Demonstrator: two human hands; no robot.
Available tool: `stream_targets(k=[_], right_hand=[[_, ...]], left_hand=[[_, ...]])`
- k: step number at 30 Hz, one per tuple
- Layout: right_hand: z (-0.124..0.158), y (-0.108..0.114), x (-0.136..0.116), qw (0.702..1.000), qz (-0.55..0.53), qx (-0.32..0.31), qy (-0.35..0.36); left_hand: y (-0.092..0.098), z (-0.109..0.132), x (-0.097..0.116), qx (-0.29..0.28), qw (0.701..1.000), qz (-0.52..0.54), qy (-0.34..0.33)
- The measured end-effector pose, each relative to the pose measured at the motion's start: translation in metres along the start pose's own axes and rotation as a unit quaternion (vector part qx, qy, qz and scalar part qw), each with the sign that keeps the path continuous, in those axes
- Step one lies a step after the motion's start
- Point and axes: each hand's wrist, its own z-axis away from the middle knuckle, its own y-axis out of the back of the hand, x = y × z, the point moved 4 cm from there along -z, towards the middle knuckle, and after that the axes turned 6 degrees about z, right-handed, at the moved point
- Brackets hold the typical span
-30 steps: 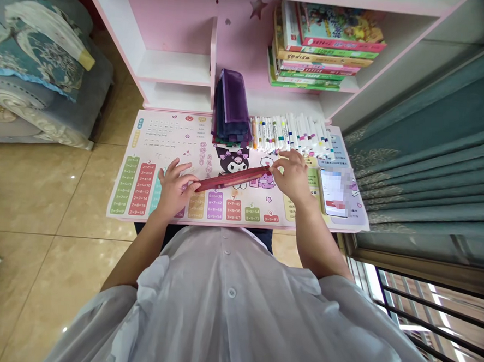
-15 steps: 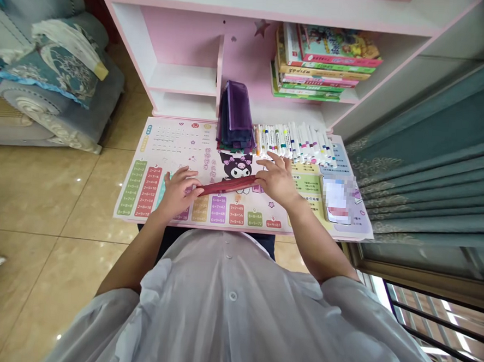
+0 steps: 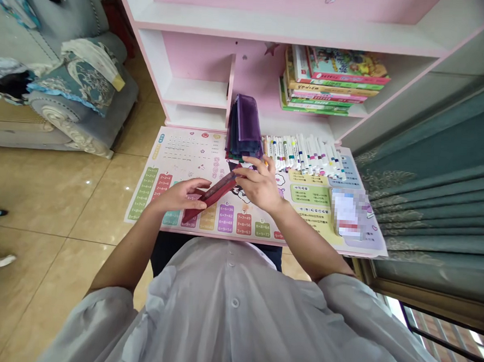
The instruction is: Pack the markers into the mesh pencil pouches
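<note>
- Fingers of left hand and right hand grasp the red pouch toward opposite ends.
- Light, even tension should keep its edge straight.

Has a pouch between the hands over the tabletop, bags behind it, markers right of the bags. Has a phone toward the right end, books on the shelf behind.
</note>
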Motion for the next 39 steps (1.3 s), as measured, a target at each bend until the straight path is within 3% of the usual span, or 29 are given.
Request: stream_targets(k=[4,9,13,18,22,26,33,39], right_hand=[[-0.031,-0.007,-0.012,1.000,-0.004,0.001,0.028],[-0.058,-0.026,-0.009,1.000,0.003,0.028,-0.003],[-0.062,-0.033,0.001,0.997,0.007,0.063,-0.052],[-0.036,-0.029,0.004,0.991,0.013,0.090,-0.097],[-0.001,-0.029,0.005,0.986,-0.012,0.113,-0.119],[0.032,-0.033,0.009,0.982,-0.027,0.117,-0.147],[0.066,-0.047,0.018,0.979,-0.011,0.114,-0.167],[0.078,-0.061,0.019,0.972,0.011,0.190,-0.137]], left_hand=[[0.010,-0.006,0.013,0.015,1.000,-0.013,0.002],[0.023,-0.014,0.021,0.177,0.979,-0.101,0.025],[0.038,-0.035,0.025,0.255,0.930,-0.252,0.074],[0.074,-0.091,0.017,0.343,0.847,-0.371,0.164],[0.096,-0.137,0.001,0.377,0.827,-0.370,0.195],[0.099,-0.167,-0.009,0.374,0.817,-0.382,0.215],[0.093,-0.184,-0.013,0.392,0.806,-0.379,0.229],[0.090,-0.183,-0.015,0.386,0.784,-0.412,0.258]])
